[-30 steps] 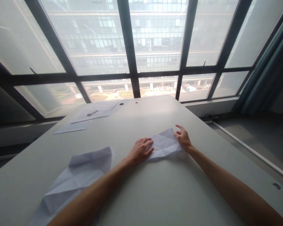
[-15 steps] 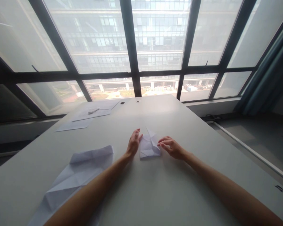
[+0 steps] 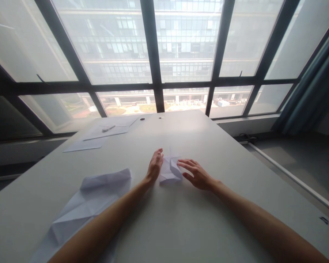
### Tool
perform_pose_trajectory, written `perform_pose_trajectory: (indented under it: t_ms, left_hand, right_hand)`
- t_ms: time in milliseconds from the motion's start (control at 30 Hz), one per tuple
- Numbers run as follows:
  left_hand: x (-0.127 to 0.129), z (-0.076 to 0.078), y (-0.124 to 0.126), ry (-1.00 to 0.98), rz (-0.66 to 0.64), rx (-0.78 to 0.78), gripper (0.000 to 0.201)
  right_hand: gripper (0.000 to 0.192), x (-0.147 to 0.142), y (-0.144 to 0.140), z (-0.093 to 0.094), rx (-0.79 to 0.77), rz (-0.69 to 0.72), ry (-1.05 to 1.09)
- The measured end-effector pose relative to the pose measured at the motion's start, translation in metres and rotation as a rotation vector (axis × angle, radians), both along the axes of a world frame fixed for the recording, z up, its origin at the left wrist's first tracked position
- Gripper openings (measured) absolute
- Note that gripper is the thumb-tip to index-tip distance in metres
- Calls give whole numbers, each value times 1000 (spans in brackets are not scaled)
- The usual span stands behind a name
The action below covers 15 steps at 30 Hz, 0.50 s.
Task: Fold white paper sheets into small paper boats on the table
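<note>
Grey table [image 3: 208, 219] sitting under big windows. Left hand [image 3: 155, 166] and right hand [image 3: 196, 174], fingers loosely spread, are flanking and touching a small folded paper [image 3: 169, 170] mid-table. Creased sheet [image 3: 93, 201] is lying left; flat papers [image 3: 98, 137] beyond.

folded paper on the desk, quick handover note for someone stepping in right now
Left hand: open, edge-on against the left side of the small folded paper.
Right hand: open, fingers spread, fingertips at the paper's right side.
The paper sits collapsed into a compact shape on the desk, one flap standing up.
Done: creases are in and the sheet is gathered between both hands.
Left: it looks not yet pressed flat.
A larger creased sheet lies near left; flat sheets and a pen sit far left.
</note>
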<state>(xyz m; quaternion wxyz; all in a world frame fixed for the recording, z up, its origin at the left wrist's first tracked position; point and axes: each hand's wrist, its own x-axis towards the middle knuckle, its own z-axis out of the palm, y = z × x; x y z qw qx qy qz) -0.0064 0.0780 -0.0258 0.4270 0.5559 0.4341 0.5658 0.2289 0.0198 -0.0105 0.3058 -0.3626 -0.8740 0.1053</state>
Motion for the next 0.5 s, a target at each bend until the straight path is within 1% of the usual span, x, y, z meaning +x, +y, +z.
perform_pose_trajectory:
  t_ms: [67,100,167,233,267,300,333,367,433,500]
  left_hand:
    - [1,1,-2,-99,-89,-81,53]
    - [1,2,-3,-129,-106,-107,55]
    - [3,4,-5,-96,-63,-91,55]
    - [5,6,-6,70,31,27,50]
    - [6,6,-7,188,71,115,46]
    - [7,7,-8,314,83,203,43]
    - [8,7,-9,435,59,272,40]
    - [8,8,-11,546,-1,317,38]
    - [10,8,-16,753,-182,342,35]
    - [11,8,-20,950,-335,346,37]
  right_hand:
    - [45,0,0,-1,-28,40,-49]
    - [43,0,0,-2,-40,55,-78]
    - [38,-1,1,-3,-52,76,-134]
    - [33,-1,1,-2,-39,81,-160]
    - [31,-1,0,-2,-27,79,-156]
    - [29,0,0,-2,-14,76,-145]
    - [26,0,0,-1,-7,74,-132]
    - [24,1,0,-1,-6,71,-119]
    - [20,1,0,-2,-23,57,-102]
    - [20,2,0,-3,-43,24,-101]
